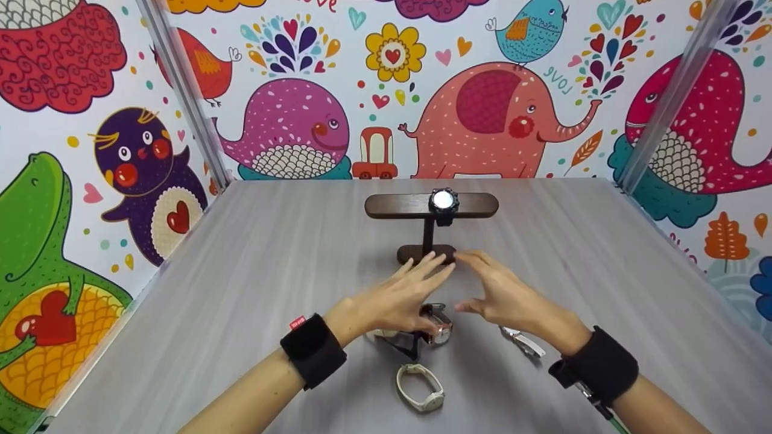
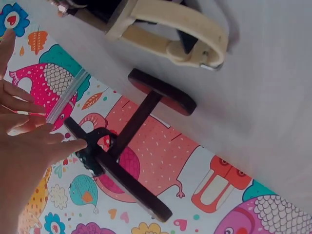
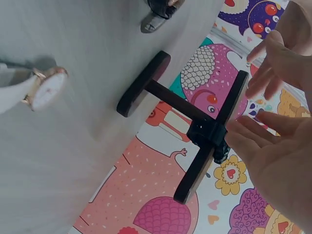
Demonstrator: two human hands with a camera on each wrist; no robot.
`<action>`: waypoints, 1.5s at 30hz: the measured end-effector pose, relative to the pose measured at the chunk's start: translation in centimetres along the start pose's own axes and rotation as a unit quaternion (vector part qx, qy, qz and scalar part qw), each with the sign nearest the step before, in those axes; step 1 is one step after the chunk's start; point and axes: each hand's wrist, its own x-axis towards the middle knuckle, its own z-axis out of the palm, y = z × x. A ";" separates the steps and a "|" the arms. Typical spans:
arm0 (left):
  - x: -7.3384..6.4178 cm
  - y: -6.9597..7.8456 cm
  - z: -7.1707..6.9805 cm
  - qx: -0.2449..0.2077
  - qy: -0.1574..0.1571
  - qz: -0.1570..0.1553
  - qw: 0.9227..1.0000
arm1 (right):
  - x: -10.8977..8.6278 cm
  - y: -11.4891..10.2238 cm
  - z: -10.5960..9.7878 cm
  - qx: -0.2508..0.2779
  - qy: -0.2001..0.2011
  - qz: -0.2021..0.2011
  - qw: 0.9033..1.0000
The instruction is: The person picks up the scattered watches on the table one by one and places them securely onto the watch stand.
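A dark wooden T-shaped watch stand [image 1: 386,207] stands towards the back, with a black watch [image 1: 444,202] strapped round its bar. My left hand [image 1: 401,301] hovers over a cluster of watches, fingers spread and nearly straight, gripping nothing. Beneath it shows a rose-gold watch [image 1: 442,333], partly covered by the thumb, and a cream-strapped watch [image 2: 180,24] in the left wrist view. My right hand [image 1: 512,301] faces it in front of the stand, fingers loosely bent and holding nothing. Below the right hand lies a white-strapped watch [image 1: 523,342], its rose-gold case [image 3: 48,90] visible in the right wrist view.
A looped cream watch [image 1: 419,389] rests nearest me on the grey table [image 1: 271,253]. Panels printed with cartoon animals [image 1: 482,126] border the table at the back and both sides, joined by clear corner posts [image 1: 193,102].
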 end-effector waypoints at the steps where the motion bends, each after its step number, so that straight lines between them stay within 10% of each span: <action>1: -0.1 0.0 0.2 0.000 -0.009 -0.003 1.000 | -0.1 0.1 0.1 -0.003 -0.006 -0.006 1.000; 25: 1.3 -0.9 2.4 -0.017 -0.119 -0.025 0.992 | -0.6 0.8 3.0 0.009 -0.103 -0.063 0.993; 45: 2.4 -0.6 3.4 0.013 -0.107 0.011 0.994 | 0.3 1.0 4.8 -0.008 -0.096 -0.081 0.992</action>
